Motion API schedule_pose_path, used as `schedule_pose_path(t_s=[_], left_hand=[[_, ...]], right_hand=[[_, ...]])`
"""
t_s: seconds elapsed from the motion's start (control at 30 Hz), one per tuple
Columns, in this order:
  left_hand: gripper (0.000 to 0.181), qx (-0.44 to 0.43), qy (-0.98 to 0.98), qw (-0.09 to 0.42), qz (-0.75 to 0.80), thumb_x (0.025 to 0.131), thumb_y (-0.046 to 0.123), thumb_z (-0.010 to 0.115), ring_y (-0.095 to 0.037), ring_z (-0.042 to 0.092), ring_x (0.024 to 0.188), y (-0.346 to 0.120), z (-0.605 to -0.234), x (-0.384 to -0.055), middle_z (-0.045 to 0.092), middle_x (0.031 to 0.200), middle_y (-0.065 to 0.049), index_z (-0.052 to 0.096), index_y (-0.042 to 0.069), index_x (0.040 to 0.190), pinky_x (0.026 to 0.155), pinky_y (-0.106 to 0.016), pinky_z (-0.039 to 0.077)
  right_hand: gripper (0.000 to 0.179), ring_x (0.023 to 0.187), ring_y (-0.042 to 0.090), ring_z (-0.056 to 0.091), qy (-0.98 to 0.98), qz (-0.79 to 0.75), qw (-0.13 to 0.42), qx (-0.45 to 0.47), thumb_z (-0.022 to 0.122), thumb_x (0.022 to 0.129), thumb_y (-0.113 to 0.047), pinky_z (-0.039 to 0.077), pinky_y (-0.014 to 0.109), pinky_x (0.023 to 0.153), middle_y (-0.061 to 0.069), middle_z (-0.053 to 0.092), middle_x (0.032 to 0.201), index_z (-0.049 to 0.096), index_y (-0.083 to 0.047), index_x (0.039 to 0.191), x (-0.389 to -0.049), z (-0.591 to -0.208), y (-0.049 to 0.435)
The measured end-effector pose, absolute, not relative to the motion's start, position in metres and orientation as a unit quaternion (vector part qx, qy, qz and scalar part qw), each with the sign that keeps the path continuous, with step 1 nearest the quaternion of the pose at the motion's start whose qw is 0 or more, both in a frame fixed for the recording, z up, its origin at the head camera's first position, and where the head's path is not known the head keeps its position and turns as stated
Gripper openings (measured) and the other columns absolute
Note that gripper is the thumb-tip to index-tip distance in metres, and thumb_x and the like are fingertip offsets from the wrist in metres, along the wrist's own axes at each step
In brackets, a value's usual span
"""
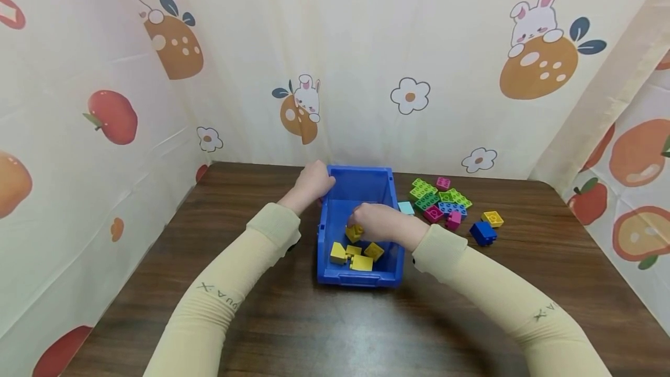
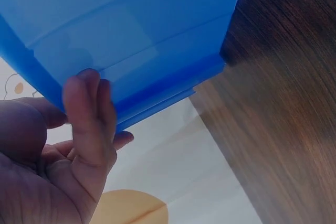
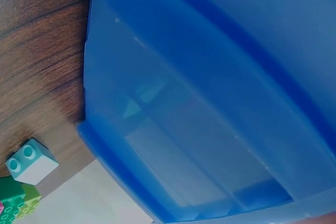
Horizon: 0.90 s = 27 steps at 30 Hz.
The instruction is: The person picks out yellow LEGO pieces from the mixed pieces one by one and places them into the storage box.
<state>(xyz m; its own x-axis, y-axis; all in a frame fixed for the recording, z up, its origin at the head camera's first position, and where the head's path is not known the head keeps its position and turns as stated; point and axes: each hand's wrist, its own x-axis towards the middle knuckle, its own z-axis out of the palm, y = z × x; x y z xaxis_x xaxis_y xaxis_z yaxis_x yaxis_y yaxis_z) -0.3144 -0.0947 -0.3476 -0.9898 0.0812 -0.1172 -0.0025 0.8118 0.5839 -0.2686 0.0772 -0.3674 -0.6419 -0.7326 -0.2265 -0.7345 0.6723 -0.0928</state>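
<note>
A blue plastic bin (image 1: 360, 279) stands near the back of the brown table. My left hand (image 1: 313, 180) grips its far left corner; in the left wrist view, the fingers (image 2: 86, 124) curl against the bin's outer wall. Inside the bin, my right hand (image 1: 381, 223) pinches a yellow toy brick (image 1: 353, 234), its fingertips partly covering it. Several other yellow bricks (image 1: 362, 263) lie near the bin's front end. The right wrist view shows mostly the bin's side wall (image 3: 178, 98), which hides the right hand's fingers.
To the right of the bin lies a loose group of toy bricks: green bricks (image 1: 427, 201), a light blue brick (image 1: 405, 208), pink bricks (image 1: 433, 213), a dark blue brick (image 1: 483, 233) and a yellow brick (image 1: 492, 219). A printed curtain (image 1: 356, 74) hangs behind the table.
</note>
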Motion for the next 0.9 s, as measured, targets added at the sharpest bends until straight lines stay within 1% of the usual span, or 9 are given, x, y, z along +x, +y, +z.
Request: schedule_pose_path(t_s=[0.13,0.23,0.43,0.6,0.73,0.83,0.9], left_hand=[[0.031,0.017,0.943,0.077,0.324,0.096,0.026,0.054,-0.027,0.07,0.061,-0.096,-0.344,-0.312,0.063,0.07,-0.015,0.062,-0.003,0.097,0.045,-0.024,0.055],[0.034,0.018,0.94,0.086,0.33,0.095,0.03,0.056,-0.026,0.07,0.06,-0.098,-0.342,-0.308,0.064,0.073,-0.014,0.061,-0.003,0.103,0.049,-0.027,0.057],[0.031,0.026,0.933,0.126,0.336,0.093,0.029,0.06,-0.025,0.069,0.057,-0.101,-0.336,-0.303,0.066,0.074,-0.015,0.06,-0.002,0.098,0.062,-0.037,0.06],[0.029,0.017,0.919,0.161,0.359,0.093,0.024,0.06,-0.024,0.068,0.055,-0.107,-0.334,-0.301,0.066,0.073,-0.018,0.06,-0.005,0.094,0.063,-0.039,0.06],[0.03,0.015,0.907,0.188,0.376,0.092,0.023,0.061,-0.023,0.067,0.052,-0.111,-0.332,-0.301,0.066,0.069,-0.018,0.061,-0.007,0.09,0.068,-0.043,0.059],[0.03,0.015,0.901,0.2,0.385,0.092,0.022,0.062,-0.022,0.066,0.051,-0.112,-0.331,-0.3,0.065,0.067,-0.017,0.062,-0.008,0.09,0.073,-0.045,0.058],[0.031,0.014,0.901,0.203,0.384,0.092,0.022,0.062,-0.022,0.066,0.051,-0.112,-0.33,-0.299,0.064,0.067,-0.016,0.062,-0.008,0.091,0.072,-0.044,0.058]], right_hand=[[0.032,0.105,0.021,0.064,0.905,0.005,0.125,-0.406,0.073,0.083,-0.017,0.056,0.035,0.086,0.006,0.067,0.116,0.069,-0.014,0.115,-0.268,-0.365,0.078],[0.033,0.106,0.022,0.064,0.904,-0.002,0.126,-0.408,0.072,0.083,-0.017,0.056,0.036,0.086,0.007,0.066,0.118,0.068,-0.013,0.116,-0.266,-0.363,0.08],[0.032,0.108,0.025,0.063,0.904,-0.015,0.113,-0.411,0.072,0.084,-0.017,0.056,0.038,0.086,0.007,0.065,0.119,0.068,-0.012,0.115,-0.259,-0.351,0.087],[0.035,0.109,0.025,0.062,0.903,-0.019,0.102,-0.417,0.072,0.084,-0.018,0.056,0.038,0.086,0.008,0.064,0.12,0.066,-0.012,0.118,-0.251,-0.337,0.094],[0.036,0.11,0.024,0.062,0.903,-0.022,0.096,-0.418,0.07,0.085,-0.02,0.056,0.036,0.085,0.007,0.063,0.121,0.065,-0.012,0.12,-0.245,-0.324,0.1],[0.035,0.108,0.023,0.063,0.906,-0.025,0.086,-0.415,0.07,0.085,-0.02,0.057,0.035,0.083,0.007,0.063,0.121,0.065,-0.014,0.119,-0.241,-0.316,0.106],[0.034,0.107,0.022,0.063,0.906,-0.03,0.073,-0.416,0.071,0.085,-0.019,0.057,0.034,0.083,0.006,0.064,0.119,0.066,-0.014,0.118,-0.239,-0.311,0.11]])
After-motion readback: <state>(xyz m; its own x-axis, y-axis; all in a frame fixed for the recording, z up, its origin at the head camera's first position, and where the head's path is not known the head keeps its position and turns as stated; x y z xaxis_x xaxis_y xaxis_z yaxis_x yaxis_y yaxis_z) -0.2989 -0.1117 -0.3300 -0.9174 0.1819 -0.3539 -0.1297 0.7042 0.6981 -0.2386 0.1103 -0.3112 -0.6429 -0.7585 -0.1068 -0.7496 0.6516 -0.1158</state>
